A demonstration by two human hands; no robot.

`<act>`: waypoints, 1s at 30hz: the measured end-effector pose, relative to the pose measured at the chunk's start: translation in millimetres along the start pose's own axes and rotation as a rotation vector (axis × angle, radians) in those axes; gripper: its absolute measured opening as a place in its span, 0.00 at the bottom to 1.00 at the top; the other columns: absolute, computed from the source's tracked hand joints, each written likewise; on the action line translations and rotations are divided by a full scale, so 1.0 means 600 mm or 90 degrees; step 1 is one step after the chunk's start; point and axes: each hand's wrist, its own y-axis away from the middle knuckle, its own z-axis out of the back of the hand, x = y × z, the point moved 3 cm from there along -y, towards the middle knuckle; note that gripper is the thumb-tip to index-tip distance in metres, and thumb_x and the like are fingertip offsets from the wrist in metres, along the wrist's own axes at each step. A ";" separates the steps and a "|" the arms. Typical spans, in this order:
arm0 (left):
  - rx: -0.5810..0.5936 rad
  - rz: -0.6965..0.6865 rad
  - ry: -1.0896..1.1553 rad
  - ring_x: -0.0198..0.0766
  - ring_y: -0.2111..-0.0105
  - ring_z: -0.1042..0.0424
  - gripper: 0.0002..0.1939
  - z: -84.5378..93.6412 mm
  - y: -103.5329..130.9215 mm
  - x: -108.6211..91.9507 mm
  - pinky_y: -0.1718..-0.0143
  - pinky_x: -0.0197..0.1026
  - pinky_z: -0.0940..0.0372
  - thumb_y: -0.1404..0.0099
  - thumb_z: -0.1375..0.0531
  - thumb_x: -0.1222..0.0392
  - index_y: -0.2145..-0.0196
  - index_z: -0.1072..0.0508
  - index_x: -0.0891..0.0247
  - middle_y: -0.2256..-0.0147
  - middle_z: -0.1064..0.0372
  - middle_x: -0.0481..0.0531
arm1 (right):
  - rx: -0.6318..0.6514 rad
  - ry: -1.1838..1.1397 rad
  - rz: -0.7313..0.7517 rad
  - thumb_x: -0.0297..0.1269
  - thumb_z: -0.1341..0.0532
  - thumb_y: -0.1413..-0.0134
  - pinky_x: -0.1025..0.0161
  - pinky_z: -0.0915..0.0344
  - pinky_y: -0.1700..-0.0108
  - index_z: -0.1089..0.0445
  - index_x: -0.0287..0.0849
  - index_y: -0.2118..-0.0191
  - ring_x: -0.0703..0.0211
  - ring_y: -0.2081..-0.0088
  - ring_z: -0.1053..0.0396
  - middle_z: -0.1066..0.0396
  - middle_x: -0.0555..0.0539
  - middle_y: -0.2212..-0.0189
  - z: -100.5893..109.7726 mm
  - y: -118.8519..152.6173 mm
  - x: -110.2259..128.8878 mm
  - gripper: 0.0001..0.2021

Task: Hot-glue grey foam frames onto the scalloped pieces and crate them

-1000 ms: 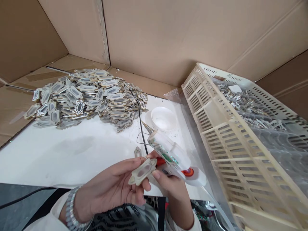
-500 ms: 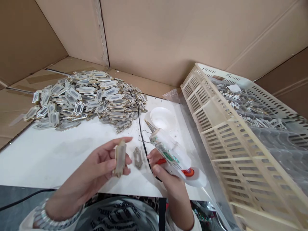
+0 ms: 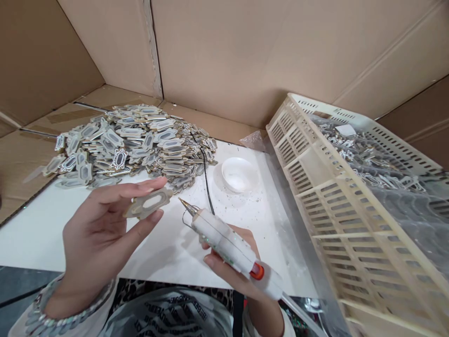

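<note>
My left hand [image 3: 105,220] pinches a small ornate plaque [image 3: 151,202] between thumb and fingers, its oval centre facing up. Wrapped round a white glue gun [image 3: 224,238] is my right hand [image 3: 233,262]. The gun's metal tip points up and left, a short gap to the right of the plaque. Some of my right fingers are hidden behind the gun's body. A large heap of similar plaques [image 3: 136,145] lies beyond my hands on the white tabletop [image 3: 35,229].
A white round dish [image 3: 239,175] stands behind the glue gun, with a black cord [image 3: 206,185] to its left. A cream plastic crate [image 3: 326,206] with bagged metal pieces fills the right side. Cardboard walls [image 3: 217,56] rise behind the table.
My left hand has moved up and left, turning the plaque sideways. The glue gun has moved left and down, its tip now near the plaque. The loose plaque between my hands no longer shows on the table.
</note>
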 end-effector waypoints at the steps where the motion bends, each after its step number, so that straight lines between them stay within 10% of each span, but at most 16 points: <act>1: 0.004 -0.009 -0.003 0.32 0.49 0.24 0.21 -0.001 0.001 -0.001 0.42 0.35 0.28 0.42 0.34 0.74 0.56 0.26 0.50 0.54 0.23 0.38 | 0.009 0.009 0.021 0.38 0.36 0.44 0.65 0.36 0.73 0.33 0.45 0.71 0.62 0.75 0.34 0.32 0.51 0.75 0.000 -0.002 0.002 0.07; 30: 0.004 -0.003 -0.054 0.42 0.50 0.23 0.18 -0.009 0.011 -0.015 0.40 0.52 0.27 0.42 0.32 0.70 0.58 0.24 0.49 0.54 0.22 0.42 | 0.022 0.091 0.023 0.37 0.39 0.41 0.62 0.45 0.78 0.45 0.47 0.76 0.64 0.78 0.44 0.42 0.54 0.78 -0.004 0.000 -0.009 0.16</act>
